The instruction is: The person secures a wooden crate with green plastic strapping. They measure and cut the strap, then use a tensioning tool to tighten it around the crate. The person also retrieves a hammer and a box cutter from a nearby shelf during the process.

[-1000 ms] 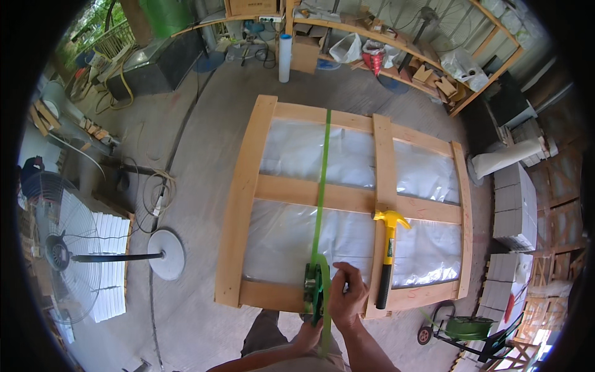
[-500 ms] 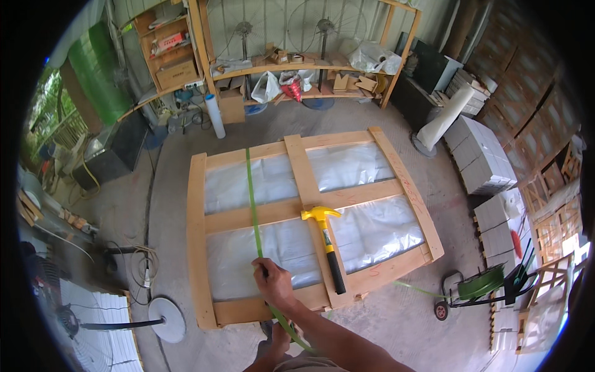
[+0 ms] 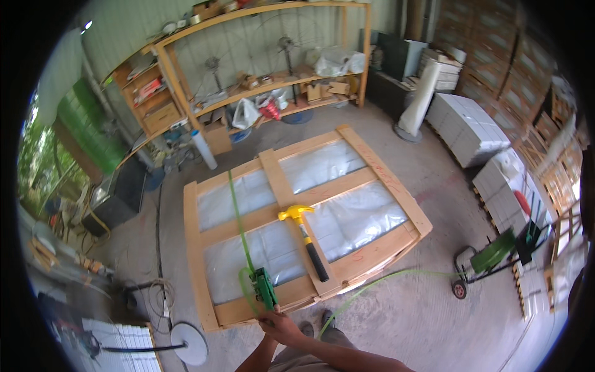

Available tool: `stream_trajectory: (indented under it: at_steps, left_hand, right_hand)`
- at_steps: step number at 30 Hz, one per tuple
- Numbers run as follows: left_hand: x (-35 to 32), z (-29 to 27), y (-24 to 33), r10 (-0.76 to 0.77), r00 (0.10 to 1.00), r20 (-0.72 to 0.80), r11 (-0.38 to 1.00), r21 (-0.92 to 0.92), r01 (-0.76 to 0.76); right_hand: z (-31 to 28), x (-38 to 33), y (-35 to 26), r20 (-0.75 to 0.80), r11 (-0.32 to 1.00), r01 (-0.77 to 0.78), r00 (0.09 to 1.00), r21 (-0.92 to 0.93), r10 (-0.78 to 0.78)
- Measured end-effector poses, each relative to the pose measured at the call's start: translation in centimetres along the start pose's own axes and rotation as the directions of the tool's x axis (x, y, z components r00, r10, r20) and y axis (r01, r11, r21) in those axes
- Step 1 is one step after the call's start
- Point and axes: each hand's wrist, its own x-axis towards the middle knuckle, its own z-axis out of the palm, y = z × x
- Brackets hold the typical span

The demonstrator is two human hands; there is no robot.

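A large wooden frame [image 3: 197, 248] backed with clear plastic film lies flat on the concrete floor. A green strap [image 3: 237, 214] runs across it toward me and ends in a green strapping tool [image 3: 265, 289] on the near rail. My right hand [image 3: 280, 323] grips the lower end of that tool. My left forearm [image 3: 259, 356] rises to the same spot, with its hand hidden under the right one. A yellow-headed hammer [image 3: 307, 239] with a black handle lies on the centre rail. More strap [image 3: 384, 279] trails right across the floor.
A green wheeled strap dispenser [image 3: 489, 257] stands at the right, with stacks of white blocks [image 3: 465, 124] behind it. Wooden shelves [image 3: 260, 93] with fans, bags and boxes line the back. A floor fan base [image 3: 188, 344] and cables lie at the lower left.
The view has swung, so the frame now sits turned to the left. My hand has moved from the strap on the near rail to the tool's lower end. The hammer stays put.
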Motion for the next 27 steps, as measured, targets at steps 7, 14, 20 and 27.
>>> stream_trajectory:
  at_steps: [7, 14, 20, 27]
  left_hand:
    - [2.1, -0.1, -1.1, -0.071, 0.997, 0.034, 0.996, -0.055, 0.073]
    - [1.9, -0.9, -1.8, -0.137, 0.988, -0.07, 0.99, -0.026, 0.136]
    - [1.8, -0.5, -2.8, -0.046, 0.998, -0.033, 0.999, 0.004, 0.046]
    - [7.3, -6.0, -4.8, 0.404, 0.877, -0.26, 0.591, 0.806, -0.034]
  right_hand:
    - [-8.6, -11.2, 6.3, -0.271, 0.896, -0.379, 0.859, 0.233, 0.434]
    - [-13.3, -30.0, 19.8, -0.515, 0.555, -0.711, 0.31, 0.433, 0.799]
    - [-9.8, -51.1, 33.2, -0.31, 0.294, -0.776, 0.133, 0.558, 0.941]
    - [-17.7, -57.8, 34.9, -0.165, 0.153, -0.528, 0.026, 0.835, 0.986]
